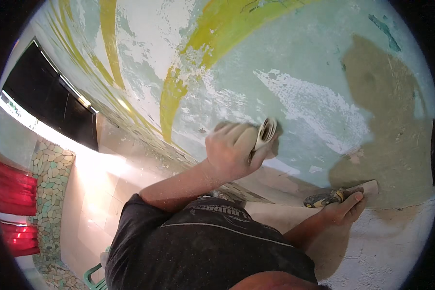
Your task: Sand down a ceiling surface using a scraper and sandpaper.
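My left hand, slightly blurred, grips a rolled pale sheet, paper-like and possibly sandpaper. Its fist is against or close to the painted wall, which has pale green paint and yellow-green curved bands. White patches show where the paint is scraped or worn. Lower on the right, my right hand holds a scraper near its blade end, thumb on top. The scraper's black and yellow handle points left, and part of its flat blade shows beyond the fingers.
A rough whitish wall meets the painted one at the lower right. At left are a dark opening or panel, red curtains, a stone-clad strip and a tiled floor. A green plastic chair stands at the bottom left.
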The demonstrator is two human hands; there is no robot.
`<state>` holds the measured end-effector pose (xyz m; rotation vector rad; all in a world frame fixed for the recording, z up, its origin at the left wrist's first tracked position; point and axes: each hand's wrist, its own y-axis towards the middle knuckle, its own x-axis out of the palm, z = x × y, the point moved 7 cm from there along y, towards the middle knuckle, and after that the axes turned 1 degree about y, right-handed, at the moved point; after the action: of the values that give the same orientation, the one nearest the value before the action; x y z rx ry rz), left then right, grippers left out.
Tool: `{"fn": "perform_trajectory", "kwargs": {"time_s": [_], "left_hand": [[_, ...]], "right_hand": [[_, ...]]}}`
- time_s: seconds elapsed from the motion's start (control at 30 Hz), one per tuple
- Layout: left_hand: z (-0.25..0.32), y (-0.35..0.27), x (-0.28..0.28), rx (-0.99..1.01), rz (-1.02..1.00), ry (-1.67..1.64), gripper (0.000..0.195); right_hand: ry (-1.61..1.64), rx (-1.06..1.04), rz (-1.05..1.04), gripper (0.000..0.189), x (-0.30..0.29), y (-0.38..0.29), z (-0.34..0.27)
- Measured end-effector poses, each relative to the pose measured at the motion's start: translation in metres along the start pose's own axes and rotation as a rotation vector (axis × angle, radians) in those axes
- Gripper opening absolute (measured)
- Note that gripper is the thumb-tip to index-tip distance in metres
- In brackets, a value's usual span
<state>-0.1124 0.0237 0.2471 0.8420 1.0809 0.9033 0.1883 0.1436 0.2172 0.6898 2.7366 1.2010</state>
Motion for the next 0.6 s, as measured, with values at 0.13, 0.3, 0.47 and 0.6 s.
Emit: {"fn": "perform_trajectory", "kwargs": {"time_s": [0.13, 0.3, 0.47, 0.6], "left_hand": [[-0.009, 0.003, -0.009, 0.043, -0.018, 0.162, 0.026], [-0.039, 0.083, -0.056, -0.22, 0.317, -0.029, 0.024], [-0.02, 0.031, -0.024, -0.118, 0.144, 0.2, 0.025], [-0.013, -0.017, -0.002, -0.109, -0.033, 0.185, 0.026]], "right_hand": [[-0.007, 0.064, 0.042, 0.042, 0.008, -0.001, -0.01], [-0.037, 0.009, 0.001, 0.042, 0.001, 0.002, -0.003], [-0.06, 0.037, 0.008, 0.045, 0.001, 0.002, 0.0], [-0.021, 0.016, -0.007, 0.046, 0.001, 0.002, -0.002]]}}
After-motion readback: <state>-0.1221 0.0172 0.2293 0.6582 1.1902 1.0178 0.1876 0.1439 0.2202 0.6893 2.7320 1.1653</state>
